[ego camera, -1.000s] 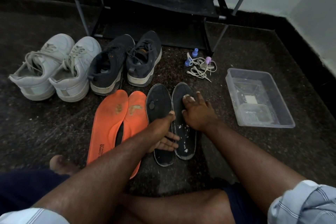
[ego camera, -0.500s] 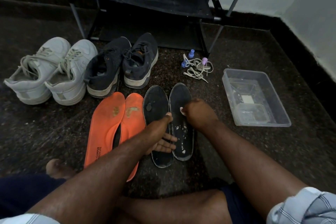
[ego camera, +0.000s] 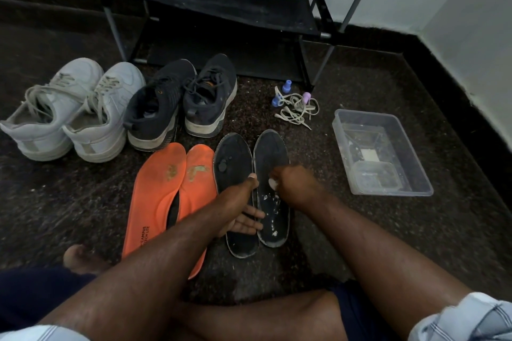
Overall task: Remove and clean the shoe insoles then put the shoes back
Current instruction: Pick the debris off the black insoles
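Two black insoles lie side by side on the dark floor, the left black insole (ego camera: 232,158) and the right black insole (ego camera: 270,152). My left hand (ego camera: 241,207) rests flat with straight fingers across their lower halves. My right hand (ego camera: 293,183) is curled round a small white wad (ego camera: 272,183) and presses it onto the right black insole, which carries white flecks. Two orange insoles (ego camera: 163,191) lie to the left. A dark pair of shoes (ego camera: 180,102) and a white pair of shoes (ego camera: 72,108) stand behind them.
A clear plastic tub (ego camera: 412,174) with water and a small inner container sits at the right. Loose laces (ego camera: 297,111) and small blue and purple caps lie near the black shoe rack (ego camera: 216,0). My bare foot (ego camera: 80,257) is at the lower left.
My right hand has drawn back down the right black insole from its toe end towards the middle and curled over the wad. My left hand has stayed on the insoles.
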The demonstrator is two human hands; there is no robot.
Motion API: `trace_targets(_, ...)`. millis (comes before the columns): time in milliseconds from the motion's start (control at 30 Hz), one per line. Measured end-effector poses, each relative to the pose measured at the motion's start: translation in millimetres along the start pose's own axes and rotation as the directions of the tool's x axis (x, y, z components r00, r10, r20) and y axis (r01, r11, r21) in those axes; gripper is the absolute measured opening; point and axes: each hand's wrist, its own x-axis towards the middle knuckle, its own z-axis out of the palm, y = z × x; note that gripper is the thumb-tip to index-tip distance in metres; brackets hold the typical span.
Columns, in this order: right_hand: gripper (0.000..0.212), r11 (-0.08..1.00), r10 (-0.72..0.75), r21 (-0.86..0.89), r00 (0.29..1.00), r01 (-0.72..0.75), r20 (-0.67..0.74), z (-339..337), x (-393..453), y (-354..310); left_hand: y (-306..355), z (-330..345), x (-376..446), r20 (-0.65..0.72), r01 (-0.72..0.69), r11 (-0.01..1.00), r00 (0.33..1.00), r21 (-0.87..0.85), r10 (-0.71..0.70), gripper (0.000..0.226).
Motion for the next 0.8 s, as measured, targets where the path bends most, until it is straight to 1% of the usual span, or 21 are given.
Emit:
trace_targets(67, 0.023, 0.999, 0.006, 0.049, 1.0, -0.006, 0.006, -2, -2, 3, 0, 0, -1, 0.0, 0.0, 1.0, 1.0, -0.001, 0.0, 0.065)
trace_targets(167, 0.018, 0.985, 0.093, 0.153, 0.994, -0.085, -0.051, -12, -8, 13, 1, 0, -3, 0.004, -0.002, 1.0, 1.0, -0.002, 0.002, 0.066)
trace_targets(300, 0.008, 0.956, 0.151, 0.255, 0.989, -0.147, 0.007, -28, -21, 23, 5, -1, -5, 0.027, 0.0, 1.0, 1.0, -0.006, 0.0, 0.065)
trace_targets(467, 0.014, 0.928, 0.169, 0.311, 0.976, -0.205, 0.138, -18, -29, 17, 9, 0, -5, 0.037, -0.005, 1.0, 0.999, -0.005, 0.005, 0.066)
trace_targets(567, 0.014, 0.909, 0.181, 0.345, 0.967, -0.235, 0.18, -11, -24, 11, 9, 0, -4, 0.028, -0.016, 1.0, 0.999, -0.002, 0.016, 0.062)
trace_targets(667, 0.015, 0.872, 0.22, 0.401, 0.956, -0.282, 0.194, -9, -21, 13, 8, 0, -3, 0.022, -0.033, 0.999, 0.999, 0.001, 0.033, 0.06)
trace_targets(800, 0.01, 0.843, 0.247, 0.452, 0.957, -0.29, 0.152, -5, -18, 16, 8, -1, -2, -0.001, -0.051, 0.999, 0.999, 0.009, 0.051, 0.059)
